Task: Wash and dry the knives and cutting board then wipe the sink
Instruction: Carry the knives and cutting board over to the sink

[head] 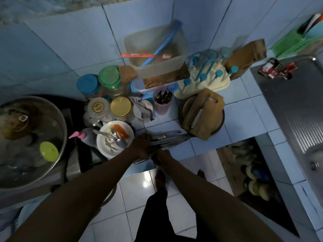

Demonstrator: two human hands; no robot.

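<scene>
Several knives (172, 135) lie side by side on the blue tiled counter (201, 147), blades pointing right and dark handles toward me. My left hand (142, 144) lies over the handles, with its fingers curled round them. My right hand (162, 155) is at the counter's front edge, touching the handle ends; its fingers are too dark to read. A wooden cutting board (203, 117) rests on a round bowl to the right of the knives, with a metal utensil on top. The steel sink (295, 109) is at the far right.
A dirty white plate (111, 151) with spoons sits just left of my left hand, beside a pump bottle (82, 136). Jars, a cup of cutlery (162, 100) and a plastic tub (155, 49) crowd the back. A large lidded pot (31, 137) stands at the left.
</scene>
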